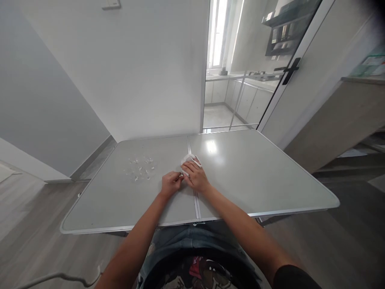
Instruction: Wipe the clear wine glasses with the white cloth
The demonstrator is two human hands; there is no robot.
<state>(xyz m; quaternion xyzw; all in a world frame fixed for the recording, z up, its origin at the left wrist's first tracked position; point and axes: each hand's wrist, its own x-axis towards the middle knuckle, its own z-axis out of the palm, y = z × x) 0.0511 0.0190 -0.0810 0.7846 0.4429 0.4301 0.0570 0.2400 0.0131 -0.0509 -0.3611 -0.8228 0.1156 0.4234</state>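
Your right hand (195, 178) lies flat on a small crumpled white paper tissue (189, 159), pressing it onto the pale grey folding desk (255, 176) right at the metal seam (196, 202) that runs down the middle of the top. The fingers are spread over the tissue, so this grip is less a pinch than a press: the wad is held under your palm and fingertips, with only its far edge showing past them.

Your left hand (171, 184) sits just beside the right, touching it. Its thumb and fingers are drawn close together at the near edge of the tissue, and they seem to nip a corner of it, though the view is too small to be sure.

To the left of both hands, apart from the tissue, a scatter of clear water droplets (140, 168) lies on the left half of the desk. They look untouched: beaded, with no smear through them.

Judging from that, you are at the start. The tissue is in hand and being readied at the seam, and the wet patch has not yet been wiped at all. The right half of the desk shows only a glare from the window.
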